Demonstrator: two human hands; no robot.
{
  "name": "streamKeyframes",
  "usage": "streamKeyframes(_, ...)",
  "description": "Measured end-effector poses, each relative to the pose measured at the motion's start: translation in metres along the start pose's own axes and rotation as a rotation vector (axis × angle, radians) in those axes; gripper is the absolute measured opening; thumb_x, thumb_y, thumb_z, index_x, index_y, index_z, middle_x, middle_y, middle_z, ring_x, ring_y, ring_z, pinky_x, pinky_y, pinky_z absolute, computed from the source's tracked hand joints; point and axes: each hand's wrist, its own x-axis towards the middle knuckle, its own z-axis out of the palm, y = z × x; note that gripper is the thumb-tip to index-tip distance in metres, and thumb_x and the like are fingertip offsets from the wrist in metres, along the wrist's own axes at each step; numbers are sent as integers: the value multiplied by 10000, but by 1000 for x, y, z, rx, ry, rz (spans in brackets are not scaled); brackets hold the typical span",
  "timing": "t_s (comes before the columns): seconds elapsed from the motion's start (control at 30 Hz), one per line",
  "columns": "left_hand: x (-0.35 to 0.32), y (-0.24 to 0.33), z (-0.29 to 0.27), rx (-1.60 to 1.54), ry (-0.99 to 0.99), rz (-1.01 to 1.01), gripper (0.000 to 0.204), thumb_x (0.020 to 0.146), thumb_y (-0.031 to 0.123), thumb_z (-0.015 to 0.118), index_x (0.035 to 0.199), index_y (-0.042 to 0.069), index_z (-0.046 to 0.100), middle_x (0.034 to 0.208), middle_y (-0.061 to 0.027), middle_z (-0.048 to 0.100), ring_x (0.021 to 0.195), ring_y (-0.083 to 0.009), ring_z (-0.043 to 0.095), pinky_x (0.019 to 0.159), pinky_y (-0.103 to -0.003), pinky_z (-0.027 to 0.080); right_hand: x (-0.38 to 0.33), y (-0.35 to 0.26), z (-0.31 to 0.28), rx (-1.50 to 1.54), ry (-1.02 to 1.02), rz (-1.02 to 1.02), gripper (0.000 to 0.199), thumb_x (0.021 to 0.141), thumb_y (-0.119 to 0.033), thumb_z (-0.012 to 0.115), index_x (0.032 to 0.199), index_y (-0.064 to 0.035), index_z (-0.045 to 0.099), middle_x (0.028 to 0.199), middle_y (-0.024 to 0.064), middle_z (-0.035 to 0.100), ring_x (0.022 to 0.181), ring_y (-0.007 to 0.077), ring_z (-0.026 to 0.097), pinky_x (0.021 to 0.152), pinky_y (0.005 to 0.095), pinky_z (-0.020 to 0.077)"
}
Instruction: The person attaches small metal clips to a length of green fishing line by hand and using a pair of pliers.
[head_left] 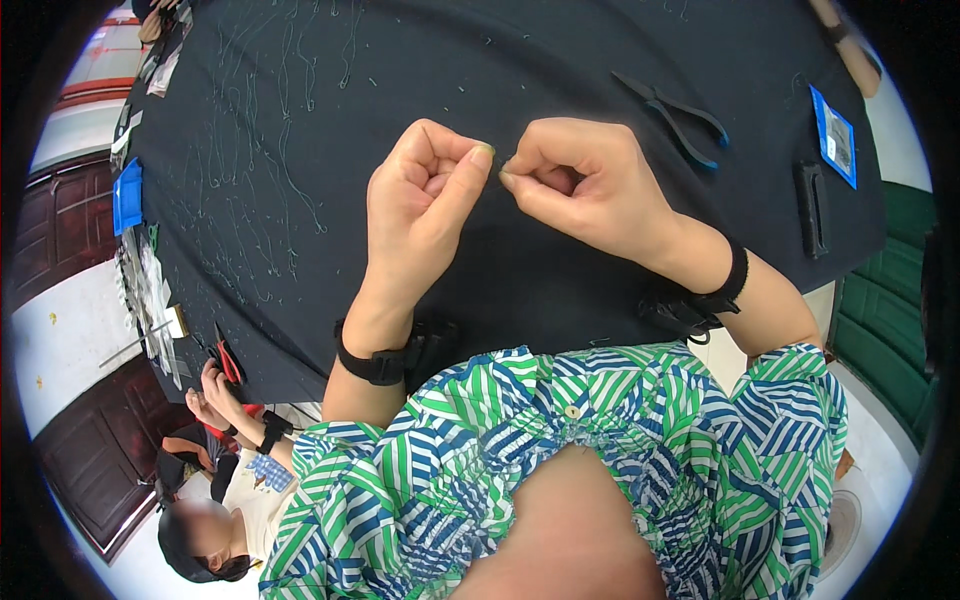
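My left hand [422, 195] and my right hand [592, 185] are raised over the black cloth, fingertips almost meeting. Each is closed in a pinch, thumb against index finger. Whatever lies between the fingertips is too small to make out. To the left of my hands, several thin greenish threads [285, 150] lie in long loops on the cloth. Beyond my right hand rests a pair of pliers [672, 108] with dark jaws and blue-tipped handles.
A black cloth [560, 300] covers the table. At the right lie a blue packet [834, 136] and a long black case [812, 208]. Red-handled scissors [228, 360] and another blue packet [128, 196] are along the left edge. A co-worker's hands [215, 395] show at lower left.
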Motion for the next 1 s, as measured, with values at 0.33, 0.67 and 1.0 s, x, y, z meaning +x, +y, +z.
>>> streamKeyframes(0.33, 2, -2, 1, 187, 8, 74, 96, 901, 59, 639, 841, 4, 587, 601, 82, 418, 559, 8, 337, 504, -179, 291, 4, -2, -5, -370, 67, -380, 85, 787, -77, 686, 818, -46, 613, 777, 84, 640, 724, 266, 639, 637, 351, 507)
streamKeyframes(0.67, -2, 0, 0, 193, -129, 12, 105, 866, 35, 661, 821, 2, 573, 574, 51, 436, 535, -14, 349, 490, -195, 301, 10, 5, -17, -239, 44, -276, 100, 843, -118, 677, 899, -38, 653, 719, 67, 613, 637, 187, 607, 575, 297, 463)
streamKeyframes(1.0, -1, 2, -1, 212, -81, 80, 109, 886, 56, 666, 826, 3, 593, 595, 64, 477, 541, 4, 364, 486, -187, 298, 10, 18, -11, 315, -156, 311, 143, 914, -161, 635, 855, -33, 609, 628, -78, 470, 572, 5, 360, 514, 205, 284)
